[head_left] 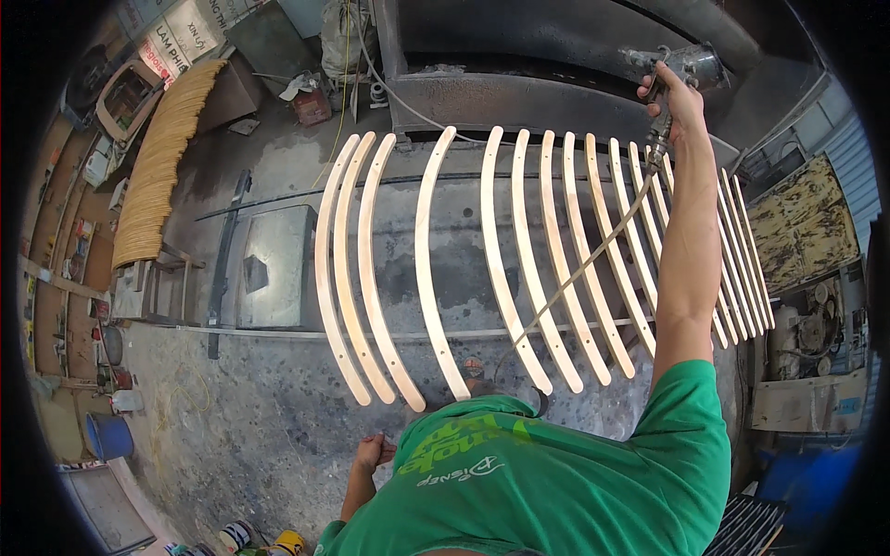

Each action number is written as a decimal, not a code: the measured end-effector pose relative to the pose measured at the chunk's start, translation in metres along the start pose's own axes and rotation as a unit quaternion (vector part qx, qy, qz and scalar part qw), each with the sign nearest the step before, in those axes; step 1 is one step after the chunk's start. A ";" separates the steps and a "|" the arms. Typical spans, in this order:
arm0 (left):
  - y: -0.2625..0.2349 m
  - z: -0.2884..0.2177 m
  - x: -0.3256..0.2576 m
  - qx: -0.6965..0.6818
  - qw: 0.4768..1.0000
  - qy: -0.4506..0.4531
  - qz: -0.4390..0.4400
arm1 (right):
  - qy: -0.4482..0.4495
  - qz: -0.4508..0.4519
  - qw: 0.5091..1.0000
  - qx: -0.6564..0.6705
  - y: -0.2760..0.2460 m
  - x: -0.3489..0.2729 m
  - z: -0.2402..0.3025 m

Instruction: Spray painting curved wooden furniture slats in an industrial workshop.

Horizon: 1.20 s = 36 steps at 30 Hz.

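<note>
My right hand (684,97), between 1 and 2 o'clock, is wrapped around the grip of a metal spray gun (700,67), arm stretched out. My left hand (374,451), between 6 and 7 o'clock, hangs with its fingers curled, apart from the wood; whether they pinch anything I cannot tell. The curved wooden slats (423,241) run side by side from the middle out to 3 o'clock, pale, with small holes near their ends. Three sit close together toward 9 o'clock, one stands alone near the centre.

I judge the step in hand to be spraying these slats, though I see no mist. The next move, I'd say, calls for a level wrist and an even pass, with the air hose (603,246), which slants across the row toward 5 o'clock, lifted clear of the wood.

As for writing, my green T-shirt (575,473) at 5 o'clock bears lettering, and printed signboards (190,32) stand between 10 and 11 o'clock. I make out no label on the gun.
</note>
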<state>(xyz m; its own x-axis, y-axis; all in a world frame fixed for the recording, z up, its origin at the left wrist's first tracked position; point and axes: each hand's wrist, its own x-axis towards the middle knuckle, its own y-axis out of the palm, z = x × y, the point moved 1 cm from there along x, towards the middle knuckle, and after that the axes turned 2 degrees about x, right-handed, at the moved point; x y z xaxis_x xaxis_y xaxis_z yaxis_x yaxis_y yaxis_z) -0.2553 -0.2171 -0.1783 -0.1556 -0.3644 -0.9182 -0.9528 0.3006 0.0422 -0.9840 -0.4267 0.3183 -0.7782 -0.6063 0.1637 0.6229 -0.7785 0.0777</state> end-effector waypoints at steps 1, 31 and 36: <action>0.001 -0.002 -0.001 0.000 1.000 0.001 0.001 | 0.008 -0.005 1.000 0.008 0.000 -0.002 0.000; -0.011 -0.014 0.011 0.099 0.992 0.072 0.019 | -0.421 0.000 0.820 -0.388 0.046 -0.134 -0.081; -0.016 -0.016 0.006 0.050 0.998 0.031 0.004 | -0.385 0.033 0.854 -0.347 0.045 -0.168 -0.114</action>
<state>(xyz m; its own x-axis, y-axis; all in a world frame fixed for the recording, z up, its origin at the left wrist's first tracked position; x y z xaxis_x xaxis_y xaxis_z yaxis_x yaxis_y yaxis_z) -0.2457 -0.2383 -0.1777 -0.1815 -0.4139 -0.8921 -0.9211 0.3892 0.0068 -0.8342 -0.3782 0.1823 -0.2925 -0.5740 0.7648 0.2580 -0.8175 -0.5149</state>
